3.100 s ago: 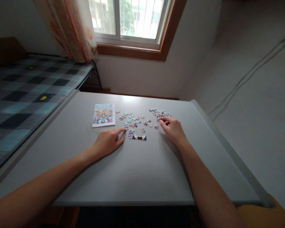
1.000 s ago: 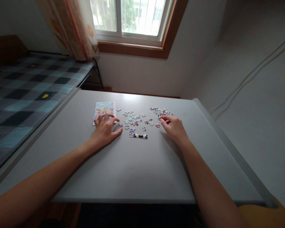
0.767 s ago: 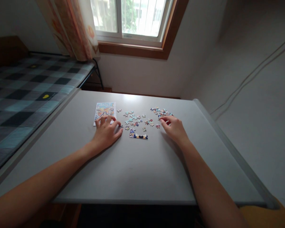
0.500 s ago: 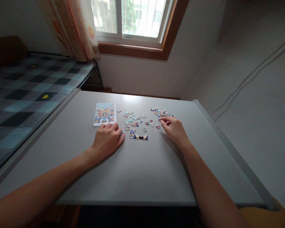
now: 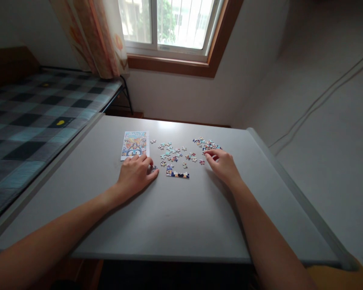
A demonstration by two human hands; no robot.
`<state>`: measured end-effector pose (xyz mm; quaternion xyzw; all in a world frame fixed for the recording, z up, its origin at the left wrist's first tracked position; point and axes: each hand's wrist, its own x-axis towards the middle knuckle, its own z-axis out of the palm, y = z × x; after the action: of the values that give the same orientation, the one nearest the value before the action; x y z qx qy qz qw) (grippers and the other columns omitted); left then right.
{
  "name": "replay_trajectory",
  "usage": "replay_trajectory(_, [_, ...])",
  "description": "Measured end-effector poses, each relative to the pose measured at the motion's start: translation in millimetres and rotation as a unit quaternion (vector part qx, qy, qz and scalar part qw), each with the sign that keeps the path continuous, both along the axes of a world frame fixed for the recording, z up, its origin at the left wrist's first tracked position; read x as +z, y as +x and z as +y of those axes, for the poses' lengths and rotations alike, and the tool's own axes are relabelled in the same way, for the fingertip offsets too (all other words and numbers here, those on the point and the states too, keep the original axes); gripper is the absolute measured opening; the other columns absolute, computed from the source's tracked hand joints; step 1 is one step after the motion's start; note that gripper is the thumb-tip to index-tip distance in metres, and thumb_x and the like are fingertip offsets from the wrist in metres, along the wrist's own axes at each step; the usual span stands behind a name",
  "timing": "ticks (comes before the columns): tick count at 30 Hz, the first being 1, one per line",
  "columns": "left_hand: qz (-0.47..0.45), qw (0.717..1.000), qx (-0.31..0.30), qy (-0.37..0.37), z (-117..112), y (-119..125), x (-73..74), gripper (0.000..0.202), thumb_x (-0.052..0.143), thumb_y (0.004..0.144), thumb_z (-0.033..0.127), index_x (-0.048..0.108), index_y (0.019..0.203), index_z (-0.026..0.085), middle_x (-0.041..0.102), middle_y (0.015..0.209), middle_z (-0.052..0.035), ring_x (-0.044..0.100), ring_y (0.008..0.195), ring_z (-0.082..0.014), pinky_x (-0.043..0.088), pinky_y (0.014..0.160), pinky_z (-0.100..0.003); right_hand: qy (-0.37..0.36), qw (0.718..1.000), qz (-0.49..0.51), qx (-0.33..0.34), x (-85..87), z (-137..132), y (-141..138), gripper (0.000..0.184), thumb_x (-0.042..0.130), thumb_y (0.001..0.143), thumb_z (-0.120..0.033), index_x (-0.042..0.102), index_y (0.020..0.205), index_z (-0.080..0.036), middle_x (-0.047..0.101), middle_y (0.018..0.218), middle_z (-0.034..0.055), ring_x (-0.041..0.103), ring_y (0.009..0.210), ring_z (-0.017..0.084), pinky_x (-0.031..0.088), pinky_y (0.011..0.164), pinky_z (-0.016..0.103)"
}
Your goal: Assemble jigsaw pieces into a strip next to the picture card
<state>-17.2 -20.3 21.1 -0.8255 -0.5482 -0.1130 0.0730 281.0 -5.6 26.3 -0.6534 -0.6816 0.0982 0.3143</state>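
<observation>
My left hand (image 5: 135, 174) rests on the grey table (image 5: 175, 217) with its fingers curled. Its fingertips press a small puzzle piece (image 5: 153, 167), just left of a short assembled strip (image 5: 177, 174). My right hand (image 5: 224, 165) lies to the right with curled fingers. Thumb and forefinger pinch a small reddish piece at the edge of a pile of pieces (image 5: 206, 143). Several loose pieces (image 5: 172, 152) lie scattered between my hands. A colourful picture card (image 5: 135, 144) lies just beyond my left hand.
A bed with a checked mat (image 5: 27, 125) runs along the table's left side. Behind the table are a white wall, a wood-framed window (image 5: 169, 28) and a patterned curtain (image 5: 90, 36). A cable (image 5: 320, 100) runs across the right wall.
My left hand has drawn back from the picture card towards me, its spread fingers curling, with a small piece at the fingertips. My right hand has stayed by the pile.
</observation>
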Motion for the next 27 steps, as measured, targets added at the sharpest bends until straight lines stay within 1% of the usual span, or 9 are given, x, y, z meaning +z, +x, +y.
replay_trajectory(4, [-0.004,1.0,0.004,-0.011,0.0,0.1,1.6,0.029,0.051,0.087,0.046,0.062,0.083,0.02,0.066,0.092,-0.008,0.058,0.086,-0.024,0.039,0.072,-0.035,0.001,1.0,0.001,0.001,0.4,-0.2,-0.2,0.022,0.052,0.084,-0.027,0.072,0.088,-0.019,0.073,0.09,0.0055,0.062,0.067,0.016,0.048,0.072,0.03])
replay_trajectory(15, [-0.009,1.0,0.001,-0.013,0.2,-0.8,2.8,0.029,0.052,0.086,0.046,0.062,0.079,0.02,0.065,0.087,-0.0074,0.058,0.083,-0.0233,0.039,0.069,-0.034,-0.002,1.0,-0.001,0.0,1.7,-1.1,-0.9,0.021,0.053,0.083,-0.027,0.072,0.088,-0.019,0.073,0.09,0.0055,0.062,0.067,0.016,0.048,0.072,0.03])
replay_trajectory(22, [-0.022,0.999,-0.008,-0.023,-1.2,-0.4,5.0,0.024,0.053,0.085,0.041,0.065,0.085,0.021,0.066,0.087,-0.0064,0.059,0.083,-0.0225,0.04,0.068,-0.033,0.0,1.0,-0.001,0.002,1.4,-0.6,-1.0,0.021,0.053,0.084,-0.027,0.072,0.088,-0.019,0.073,0.09,0.0056,0.062,0.067,0.016,0.048,0.072,0.03])
replay_trajectory(27, [-0.024,0.999,-0.006,-0.029,-2.8,-0.6,5.7,0.023,0.053,0.084,0.04,0.065,0.086,0.021,0.067,0.088,-0.0057,0.059,0.084,-0.0223,0.041,0.069,-0.033,0.001,1.0,0.001,0.0,0.6,-0.3,-0.6,0.021,0.053,0.083,-0.027,0.072,0.088,-0.019,0.073,0.089,0.0054,0.062,0.067,0.016,0.048,0.072,0.03])
